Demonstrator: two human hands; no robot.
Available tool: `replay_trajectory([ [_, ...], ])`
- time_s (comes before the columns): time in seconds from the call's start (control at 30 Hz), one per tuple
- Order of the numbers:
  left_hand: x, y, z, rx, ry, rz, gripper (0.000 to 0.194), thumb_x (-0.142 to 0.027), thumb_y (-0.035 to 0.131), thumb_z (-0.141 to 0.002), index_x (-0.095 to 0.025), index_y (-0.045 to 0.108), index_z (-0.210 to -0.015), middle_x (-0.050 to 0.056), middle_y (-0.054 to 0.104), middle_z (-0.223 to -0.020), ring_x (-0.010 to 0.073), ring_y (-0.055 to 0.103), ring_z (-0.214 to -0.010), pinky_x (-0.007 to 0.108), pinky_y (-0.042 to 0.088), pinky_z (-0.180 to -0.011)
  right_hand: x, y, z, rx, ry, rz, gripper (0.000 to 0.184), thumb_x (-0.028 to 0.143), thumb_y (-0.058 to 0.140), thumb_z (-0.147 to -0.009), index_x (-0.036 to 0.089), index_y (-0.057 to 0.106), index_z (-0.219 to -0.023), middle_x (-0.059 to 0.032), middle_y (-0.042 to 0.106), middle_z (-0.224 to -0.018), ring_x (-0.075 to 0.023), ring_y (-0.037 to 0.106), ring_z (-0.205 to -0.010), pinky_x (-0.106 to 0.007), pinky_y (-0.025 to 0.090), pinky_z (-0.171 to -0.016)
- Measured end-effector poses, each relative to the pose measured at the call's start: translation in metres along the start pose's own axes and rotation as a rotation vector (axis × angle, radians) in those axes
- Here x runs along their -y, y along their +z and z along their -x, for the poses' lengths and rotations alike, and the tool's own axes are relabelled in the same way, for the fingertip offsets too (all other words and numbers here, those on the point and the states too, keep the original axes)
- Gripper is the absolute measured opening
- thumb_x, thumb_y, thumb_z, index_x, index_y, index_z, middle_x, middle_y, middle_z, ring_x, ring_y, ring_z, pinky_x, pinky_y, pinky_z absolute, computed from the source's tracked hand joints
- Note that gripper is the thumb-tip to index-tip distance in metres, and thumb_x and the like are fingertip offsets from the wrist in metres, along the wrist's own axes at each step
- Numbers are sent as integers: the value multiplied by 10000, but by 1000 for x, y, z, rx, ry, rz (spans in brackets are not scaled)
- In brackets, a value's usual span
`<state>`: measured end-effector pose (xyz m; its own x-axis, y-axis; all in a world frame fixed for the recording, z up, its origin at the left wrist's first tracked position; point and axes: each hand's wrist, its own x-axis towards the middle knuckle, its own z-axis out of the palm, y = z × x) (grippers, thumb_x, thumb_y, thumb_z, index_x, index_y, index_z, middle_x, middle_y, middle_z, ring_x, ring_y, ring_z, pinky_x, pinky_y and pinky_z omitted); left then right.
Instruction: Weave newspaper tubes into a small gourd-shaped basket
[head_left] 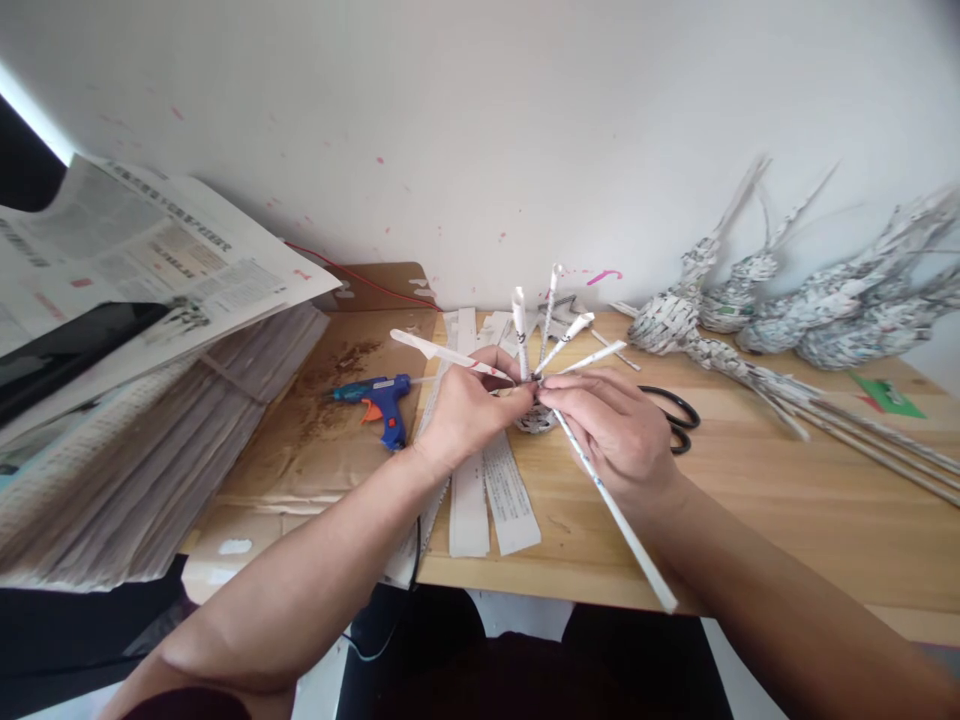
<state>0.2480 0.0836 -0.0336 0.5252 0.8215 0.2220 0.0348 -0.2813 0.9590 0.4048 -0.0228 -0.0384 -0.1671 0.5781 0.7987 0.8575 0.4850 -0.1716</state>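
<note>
1. The small woven newspaper piece [536, 421] sat over the wooden tabletop [750, 520], between the two hands, with rolled paper tubes [520, 335] fanning up and outward from its rim.
2. The left hand [474, 405] had its thumb and fingers pinched on the near-left part of that rim; one flattened tube [431, 349] stuck out leftward past its fingers.
3. The right hand [619, 425] pinched at the rim too, fingertips close against the left thumb, and a long paper tube [615, 515] slanted from there beneath the hand toward the table's front edge (exactly which strand its fingertips gripped could not be told).
4. Flat newspaper strips [469, 505] lay under and in front of the work, and black scissor handles [681, 412] showed just beside the right hand.
5. To the left, a blue hot glue gun [386, 402] lay on its side on stained brown cardboard [300, 400].
6. Farther left stood a tall stack of newspapers [180, 450], a black device [82, 345] on top.
7. At the right, bulbous woven newspaper forms [666, 322] leaned near the white wall [465, 130], beside a green scrap [890, 396].
</note>
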Motion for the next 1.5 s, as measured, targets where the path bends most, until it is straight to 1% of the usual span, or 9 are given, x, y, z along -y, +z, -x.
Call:
replay_trajectory([
  [0.13,3,-4,-2,67,7,18,180,-233,798,-719,-166,638,-770,12,710,-759,137,679,-685,247,547,-646,-3,-2,-7,-33,-40,12,300,31,587,-932,242,738,-1084,-68,807,-1029,-233,733,-947,-399,618,-840],
  [0.27,4,-8,-5,152,-69,144,274,-309,856,-703,-160,648,-802,5,705,-733,141,695,-646,267,596,-626,-7,-4,-13,-33,-30,7,230,54,638,-929,229,762,-1011,-48,811,-941,-233,720,-921,-384,591,-823],
  [0.4,-1,-7,-6,136,-121,245,379,-328,935,-614,-155,643,-784,-5,702,-690,144,703,-625,268,624,-602,-8,-6,-21,11,173,-108,131,136,677,-942,216,781,-944,-33,790,-837,-181,708,-744,-320,557,-694],
  [0.53,-3,-6,-6,81,-136,275,422,-306,953,-599,-146,660,-856,6,728,-728,152,723,-653,247,626,-578,-8,-6,-28,62,355,-196,78,206,725,-918,233,793,-891,-12,797,-826,-156,703,-681,-287,531,-634],
  [0.73,4,-7,-8,154,-120,291,404,-248,851,-741,-126,684,-1088,58,789,-907,167,759,-803,266,660,-707,-17,-1,-27,53,565,-298,62,283,760,-883,222,774,-883,-26,815,-876,-187,754,-749,-297,568,-656],
  [0.87,5,-6,-8,171,-106,285,488,-215,769,-818,-134,610,-1273,83,803,-1024,189,770,-880,274,650,-721,-17,5,-21,-31,571,-294,60,279,764,-878,225,781,-897,-30,816,-883,-183,745,-726,-310,582,-661],
  [1.07,5,-4,-5,177,-25,253,382,-265,743,-860,-148,618,-1201,111,798,-1091,237,765,-1009,298,613,-782,-13,10,-18,-130,584,-349,45,251,794,-849,228,780,-886,-20,811,-858,-180,752,-732,-304,604,-676],
  [1.27,4,0,-1,153,1,169,449,-315,841,-780,-158,657,-1158,131,769,-1196,278,716,-1168,346,582,-916,-12,10,-18,-116,612,-359,74,293,758,-882,222,781,-886,-31,808,-847,-185,744,-720,-306,594,-658],
  [1.5,5,4,0,65,-1,208,426,-364,897,-714,-155,696,-1026,99,784,-1100,240,739,-1061,306,588,-855,0,8,-18,-53,578,-306,149,307,656,-955,198,757,-953,-41,798,-838,-168,731,-677,-277,552,-603],
])
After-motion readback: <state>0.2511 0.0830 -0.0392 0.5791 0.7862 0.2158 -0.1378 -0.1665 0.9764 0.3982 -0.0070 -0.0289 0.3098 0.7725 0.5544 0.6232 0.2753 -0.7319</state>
